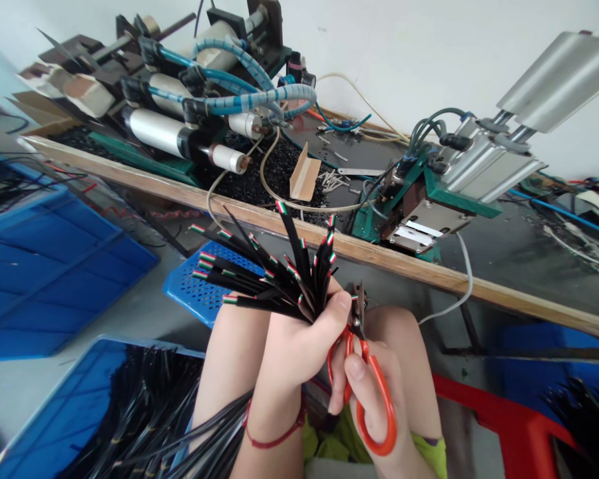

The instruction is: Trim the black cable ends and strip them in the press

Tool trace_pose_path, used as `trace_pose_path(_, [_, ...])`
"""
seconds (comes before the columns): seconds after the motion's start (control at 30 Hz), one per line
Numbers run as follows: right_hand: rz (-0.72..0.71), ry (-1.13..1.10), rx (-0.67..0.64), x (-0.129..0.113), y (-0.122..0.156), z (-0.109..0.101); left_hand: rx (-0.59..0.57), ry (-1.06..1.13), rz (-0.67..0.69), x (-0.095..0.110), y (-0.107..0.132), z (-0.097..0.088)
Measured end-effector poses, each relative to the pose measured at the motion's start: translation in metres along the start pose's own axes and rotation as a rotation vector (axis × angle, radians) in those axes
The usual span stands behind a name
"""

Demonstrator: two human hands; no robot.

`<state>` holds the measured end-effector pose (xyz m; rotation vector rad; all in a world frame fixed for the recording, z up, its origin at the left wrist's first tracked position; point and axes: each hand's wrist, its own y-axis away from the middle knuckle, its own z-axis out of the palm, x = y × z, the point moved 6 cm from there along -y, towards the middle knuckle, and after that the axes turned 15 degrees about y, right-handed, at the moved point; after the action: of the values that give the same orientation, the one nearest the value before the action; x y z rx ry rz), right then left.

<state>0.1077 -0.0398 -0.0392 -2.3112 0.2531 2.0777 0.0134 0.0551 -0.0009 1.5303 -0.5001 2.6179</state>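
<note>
My left hand (309,332) is closed round a bundle of black cables (264,283). Their fanned-out ends show red, white and green wires, and the long tails run down past my wrist. One cable end pokes out beside my left thumb, close to the scissor blades. My right hand (379,379) grips a pair of scissors (387,412) with red handles, fingers through the loops. The blades point up, right next to my left thumb; they look slightly apart. Whether a cable lies between them I cannot tell.
A wooden-edged bench (289,229) runs across in front, with a pneumatic press (419,213) on the right and air cylinders (157,130) on the left. A blue crate (97,362) of black cables stands at lower left, and a blue stool (194,283) is behind it. A red stool (519,426) is at right.
</note>
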Motion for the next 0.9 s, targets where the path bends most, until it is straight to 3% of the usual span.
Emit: trace_pose_path(0.9, [-0.057,0.130,-0.002,0.001,0.002,-0.013,-0.040,-0.001,-0.006,-0.004,-0.001,0.001])
